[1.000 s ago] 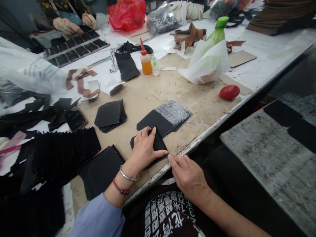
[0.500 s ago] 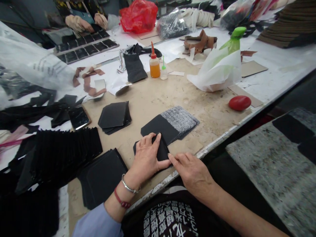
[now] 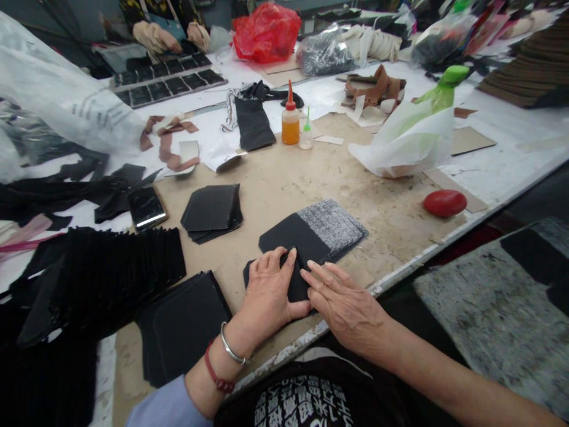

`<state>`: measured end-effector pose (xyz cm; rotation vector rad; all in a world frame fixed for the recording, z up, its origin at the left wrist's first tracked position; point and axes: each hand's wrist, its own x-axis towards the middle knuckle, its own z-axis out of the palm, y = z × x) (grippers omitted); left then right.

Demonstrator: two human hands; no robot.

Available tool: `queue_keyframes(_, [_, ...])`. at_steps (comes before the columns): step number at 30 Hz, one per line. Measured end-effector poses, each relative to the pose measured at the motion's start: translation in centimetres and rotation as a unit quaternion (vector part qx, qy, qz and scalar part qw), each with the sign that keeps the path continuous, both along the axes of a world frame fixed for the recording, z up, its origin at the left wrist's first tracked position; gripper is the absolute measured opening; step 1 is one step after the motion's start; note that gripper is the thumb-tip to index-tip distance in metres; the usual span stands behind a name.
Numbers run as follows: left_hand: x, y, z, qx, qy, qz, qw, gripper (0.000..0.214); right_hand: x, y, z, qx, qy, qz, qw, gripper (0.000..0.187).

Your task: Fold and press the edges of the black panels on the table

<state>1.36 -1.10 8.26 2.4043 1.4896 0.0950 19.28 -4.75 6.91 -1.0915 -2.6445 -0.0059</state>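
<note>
Okay, we have the black panel (image 3: 297,287) on the desk (image 3: 271,190) near its front edge, left hand (image 3: 267,289) spread over it, right hand's (image 3: 345,300) fingers extended, unclenched at its right side; best press evenly, without skewing it.

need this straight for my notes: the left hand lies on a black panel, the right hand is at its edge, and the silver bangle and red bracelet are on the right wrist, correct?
The wrist is wrong: the head view shows the silver bangle and red bracelet on the left wrist. The left hand does lie on a black panel, with the right hand at its edge.
</note>
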Motion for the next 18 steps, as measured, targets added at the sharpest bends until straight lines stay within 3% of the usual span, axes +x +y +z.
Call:
queue_keyframes(7, [0.0, 0.1, -0.1, -0.007, -0.005, 0.006, 1.0, 0.085, 0.1, 0.0, -0.4, -0.039, 0.015, -0.005, 0.999, 0.027])
queue_keyframes(14, [-0.1, -0.1, -0.4, 0.006, -0.013, 0.006, 1.0, 0.086, 0.8, -0.3, -0.4, 0.029, 0.052, 0.013, 0.998, 0.032])
queue_keyframes(18, [-0.2, 0.0, -0.5, 0.013, -0.018, 0.002, 1.0, 0.088, 1.2, -0.5, 0.0, 0.032, 0.06, 0.031, 0.997, 0.033])
